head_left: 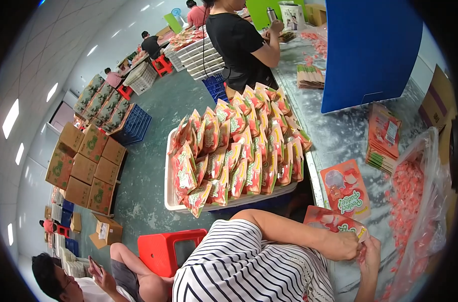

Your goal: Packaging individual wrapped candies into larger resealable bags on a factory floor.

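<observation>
A red printed pouch lies at the edge of the metal-topped table, its end gathered between my hands. My left hand is closed in a fist at the pouch's end. Against it, my right hand pinches the same end, fingers bent; the fingertips are partly hidden. Just beyond lies another flat pouch of the same kind. To the right, small red wrapped pieces spill in a heap from a clear plastic bag. Farther back rests a stack of flat pouches.
Left of the table, a white tray holds rows of filled pouches. A blue divider panel stands on the table. Beyond it, a person in black holds a metal bottle. A red stool and a seated person with a phone are lower left.
</observation>
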Demonstrator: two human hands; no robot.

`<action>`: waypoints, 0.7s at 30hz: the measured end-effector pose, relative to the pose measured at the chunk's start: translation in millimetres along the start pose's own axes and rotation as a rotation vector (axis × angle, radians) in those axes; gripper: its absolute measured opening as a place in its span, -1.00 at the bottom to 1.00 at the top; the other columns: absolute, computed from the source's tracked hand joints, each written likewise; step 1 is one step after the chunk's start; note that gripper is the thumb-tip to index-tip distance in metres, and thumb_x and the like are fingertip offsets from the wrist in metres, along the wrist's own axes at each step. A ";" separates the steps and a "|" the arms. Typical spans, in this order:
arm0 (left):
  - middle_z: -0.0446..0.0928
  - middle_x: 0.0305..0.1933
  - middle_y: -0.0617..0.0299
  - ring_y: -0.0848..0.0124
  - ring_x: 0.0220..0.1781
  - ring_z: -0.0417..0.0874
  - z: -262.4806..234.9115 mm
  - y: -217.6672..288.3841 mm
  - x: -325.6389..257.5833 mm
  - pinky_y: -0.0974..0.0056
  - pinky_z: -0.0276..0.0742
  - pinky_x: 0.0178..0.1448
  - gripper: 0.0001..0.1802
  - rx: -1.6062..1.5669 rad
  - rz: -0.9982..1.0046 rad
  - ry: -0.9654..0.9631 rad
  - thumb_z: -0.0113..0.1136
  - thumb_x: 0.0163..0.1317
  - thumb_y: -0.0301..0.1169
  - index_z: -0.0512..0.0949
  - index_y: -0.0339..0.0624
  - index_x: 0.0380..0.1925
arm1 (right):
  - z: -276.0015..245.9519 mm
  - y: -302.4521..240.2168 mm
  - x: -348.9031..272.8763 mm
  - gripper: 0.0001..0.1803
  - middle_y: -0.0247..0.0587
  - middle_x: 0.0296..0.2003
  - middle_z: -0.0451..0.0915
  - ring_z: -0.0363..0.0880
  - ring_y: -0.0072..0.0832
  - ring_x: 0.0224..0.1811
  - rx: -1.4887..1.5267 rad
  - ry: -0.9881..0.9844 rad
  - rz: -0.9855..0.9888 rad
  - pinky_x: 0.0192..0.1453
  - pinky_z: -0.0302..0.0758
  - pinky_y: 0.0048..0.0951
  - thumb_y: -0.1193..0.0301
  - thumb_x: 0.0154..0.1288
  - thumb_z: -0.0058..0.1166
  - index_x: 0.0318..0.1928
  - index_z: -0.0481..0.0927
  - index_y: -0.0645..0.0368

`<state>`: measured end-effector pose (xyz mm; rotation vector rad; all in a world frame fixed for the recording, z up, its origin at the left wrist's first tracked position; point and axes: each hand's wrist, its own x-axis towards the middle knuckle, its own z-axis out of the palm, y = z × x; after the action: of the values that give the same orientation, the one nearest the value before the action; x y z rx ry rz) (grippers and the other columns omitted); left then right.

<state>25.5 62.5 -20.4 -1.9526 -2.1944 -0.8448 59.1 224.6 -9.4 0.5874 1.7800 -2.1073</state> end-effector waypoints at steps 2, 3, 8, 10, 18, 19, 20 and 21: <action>0.53 -0.42 -0.02 0.06 -0.38 0.60 1.5 -3.5 5.0 0.06 0.48 -0.26 -0.83 -0.048 0.000 -0.047 0.14 -0.11 -0.45 0.57 -0.37 -0.55 | -2.1 3.2 4.4 -0.78 -0.48 -0.62 0.46 0.32 -0.77 -0.71 0.084 0.074 -0.013 -0.70 0.20 -0.64 0.38 0.32 0.01 -0.41 0.58 0.25; 0.54 -0.49 -0.01 0.04 -0.42 0.61 0.8 -5.2 7.3 0.04 0.48 -0.31 -0.85 -0.092 0.009 0.039 0.15 -0.15 -0.46 0.56 -0.36 -0.62 | -12.0 4.6 10.4 -0.79 -0.43 -0.59 0.51 0.39 -0.72 -0.70 0.014 0.038 0.001 -0.68 0.26 -0.60 0.38 0.32 0.01 -0.39 0.58 0.25; 0.55 -0.55 -0.03 0.01 -0.48 0.61 -4.3 -8.3 13.6 0.00 0.47 -0.37 -0.88 -0.171 -0.051 0.084 0.17 -0.20 -0.47 0.55 -0.34 -0.68 | -34.5 -10.8 27.4 -0.78 -0.37 -0.59 0.54 0.46 -0.61 -0.69 -0.423 0.040 0.016 -0.66 0.33 -0.54 0.37 0.28 0.05 -0.43 0.59 0.25; 0.56 -0.54 -0.04 0.02 -0.47 0.61 -8.3 -8.5 13.0 0.00 0.47 -0.37 -0.88 -0.126 -0.061 0.115 0.19 -0.22 -0.47 0.55 -0.32 -0.68 | -35.7 -21.4 30.5 -0.76 -0.35 -0.63 0.53 0.46 -0.58 -0.72 -0.413 -0.028 0.075 -0.67 0.36 -0.52 0.37 0.25 0.08 -0.51 0.59 0.24; 0.55 -0.55 -0.02 0.01 -0.47 0.59 -24.0 -11.0 10.1 0.00 0.45 -0.38 -0.83 -0.243 -0.126 0.252 0.25 -0.13 -0.40 0.53 -0.30 -0.67 | -16.9 -72.1 1.3 -0.76 -0.10 -0.29 0.59 0.62 -0.41 -0.29 0.066 -0.242 0.201 -0.26 0.58 -0.36 0.43 0.33 -0.04 -0.14 0.51 0.39; 0.54 -0.56 -0.02 0.00 -0.47 0.58 -27.8 -9.8 11.7 0.00 0.44 -0.38 -0.80 -0.338 -0.149 0.345 0.26 -0.10 -0.37 0.53 -0.29 -0.67 | -18.8 -69.5 -2.0 -0.75 -0.10 -0.20 0.59 0.61 -0.41 -0.18 0.082 -0.289 0.162 -0.14 0.58 -0.34 0.46 0.34 -0.06 -0.08 0.49 0.39; 0.54 -0.56 -0.02 0.00 -0.47 0.58 -28.7 -11.4 11.8 0.00 0.44 -0.38 -0.80 -0.351 -0.143 0.336 0.26 -0.10 -0.37 0.53 -0.29 -0.67 | -18.7 -64.0 -4.6 -0.75 -0.10 -0.20 0.59 0.61 -0.41 -0.18 0.091 -0.277 0.165 -0.14 0.58 -0.34 0.46 0.34 -0.06 -0.08 0.49 0.39; 0.51 -0.56 -0.03 0.01 -0.45 0.57 -27.6 -13.4 13.3 0.01 0.43 -0.36 -0.79 -0.389 -0.164 0.273 0.25 -0.06 -0.39 0.50 -0.32 -0.67 | -20.0 -55.2 -6.7 -0.74 -0.10 -0.17 0.58 0.61 -0.40 -0.15 -0.048 -0.258 0.083 -0.11 0.56 -0.36 0.46 0.35 -0.07 -0.06 0.48 0.39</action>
<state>2.5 61.5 3.7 -1.6748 -2.1701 -1.5628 39.8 253.7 38.3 0.3520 1.6291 -1.9787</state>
